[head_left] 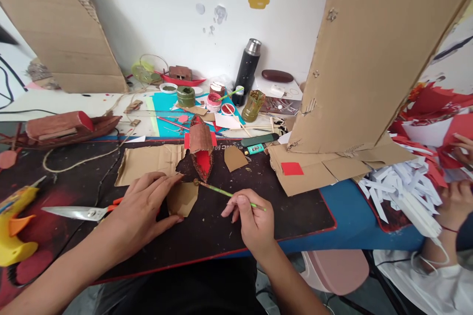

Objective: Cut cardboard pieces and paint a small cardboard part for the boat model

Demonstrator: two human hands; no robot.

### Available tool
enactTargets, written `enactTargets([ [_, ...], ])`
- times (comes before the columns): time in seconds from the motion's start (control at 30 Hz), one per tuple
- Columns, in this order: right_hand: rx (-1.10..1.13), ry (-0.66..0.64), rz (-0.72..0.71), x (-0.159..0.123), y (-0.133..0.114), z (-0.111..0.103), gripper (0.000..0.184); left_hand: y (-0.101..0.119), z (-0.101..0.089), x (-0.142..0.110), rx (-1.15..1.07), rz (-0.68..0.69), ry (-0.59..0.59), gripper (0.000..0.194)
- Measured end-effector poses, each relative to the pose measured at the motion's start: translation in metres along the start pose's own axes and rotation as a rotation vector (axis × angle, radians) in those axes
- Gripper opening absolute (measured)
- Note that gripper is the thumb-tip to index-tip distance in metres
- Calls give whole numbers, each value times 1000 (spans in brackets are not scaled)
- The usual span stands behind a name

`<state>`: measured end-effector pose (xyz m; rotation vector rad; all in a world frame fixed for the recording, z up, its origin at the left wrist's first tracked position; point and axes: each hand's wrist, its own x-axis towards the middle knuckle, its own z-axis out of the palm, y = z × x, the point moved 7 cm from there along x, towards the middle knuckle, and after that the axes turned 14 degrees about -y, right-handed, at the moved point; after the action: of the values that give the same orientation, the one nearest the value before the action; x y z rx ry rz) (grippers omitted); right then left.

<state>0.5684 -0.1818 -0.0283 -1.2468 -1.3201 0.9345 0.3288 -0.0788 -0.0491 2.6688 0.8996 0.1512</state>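
Note:
My left hand [148, 202] lies over the left side of a small brown cardboard piece [186, 199], with fingers along its top edge and the thumb at its lower edge, holding it down on the dark mat. Between the fingertips of my right hand [254, 219] is a thin green paintbrush [221, 191]. Its brown-stained tip is by the top right corner of that cardboard piece. Just beyond stands a small model boat [201, 150] with a brown arched roof and red inside. A rounded cardboard cutout [235, 158] lies to its right.
Scissors [84, 212] and a yellow glue gun [16, 226] lie at left, near another model boat [62, 128]. Paint jars [185, 97] and a black flask [248, 66] stand at the back. An upright cardboard panel [365, 59] blocks the right side. Another person's hand [458, 202] is beside paper strips.

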Motion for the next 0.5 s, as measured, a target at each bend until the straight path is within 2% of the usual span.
enactTargets([
  [0.3, 15, 0, 14, -5, 0, -3, 51, 1, -2, 0, 26, 21, 11, 77],
  [0.5, 28, -62, -3, -19, -7, -2, 52, 0, -1, -1, 5, 12, 11, 77],
])
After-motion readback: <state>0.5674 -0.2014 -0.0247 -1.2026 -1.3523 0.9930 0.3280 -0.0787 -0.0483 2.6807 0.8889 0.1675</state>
